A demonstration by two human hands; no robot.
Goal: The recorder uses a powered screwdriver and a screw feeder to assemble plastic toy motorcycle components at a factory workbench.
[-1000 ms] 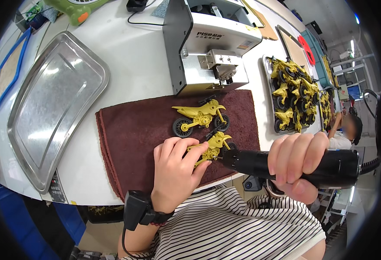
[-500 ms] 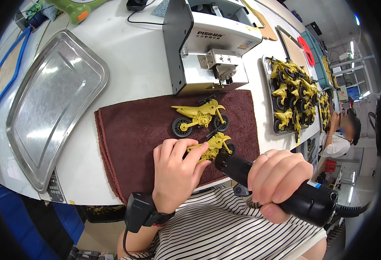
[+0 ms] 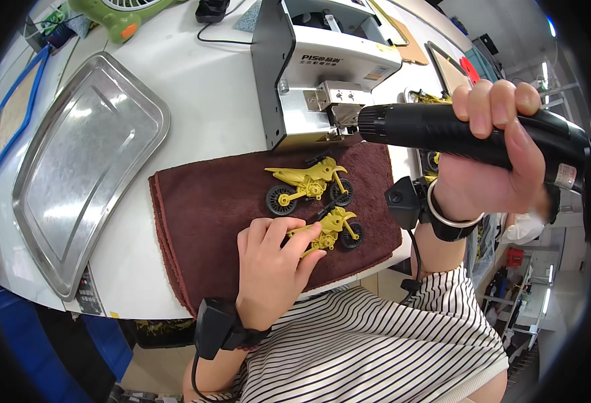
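Observation:
My left hand [image 3: 272, 258] pins a yellow toy motorcycle [image 3: 336, 220] with black wheels to a folded brown towel [image 3: 201, 215]. Its fingers cover the rear half of that toy. Just beyond lies a second yellow toy motorcycle [image 3: 309, 180], apart from the hand, both of its wheels showing. My right hand [image 3: 493, 144] is wrapped round a black electric screwdriver [image 3: 416, 126]. The screwdriver's tip end is at the front of a silver screw feeder machine [image 3: 336, 101]; whether it touches cannot be made out.
An empty-looking metal tray [image 3: 87, 154] lies at the left, beside a blue-rimmed tray [image 3: 17, 107]. More yellow toy parts [image 3: 426, 97] sit at the right, mostly behind my right arm. A green fan [image 3: 117, 17] stands at the far left. A co-worker's sleeve [image 3: 525, 228] shows at the right.
My right hand has lifted the electric screwdriver away from the nearer toy motorcycle, up and forward to the screw feeder. My left hand stays on the same toy.

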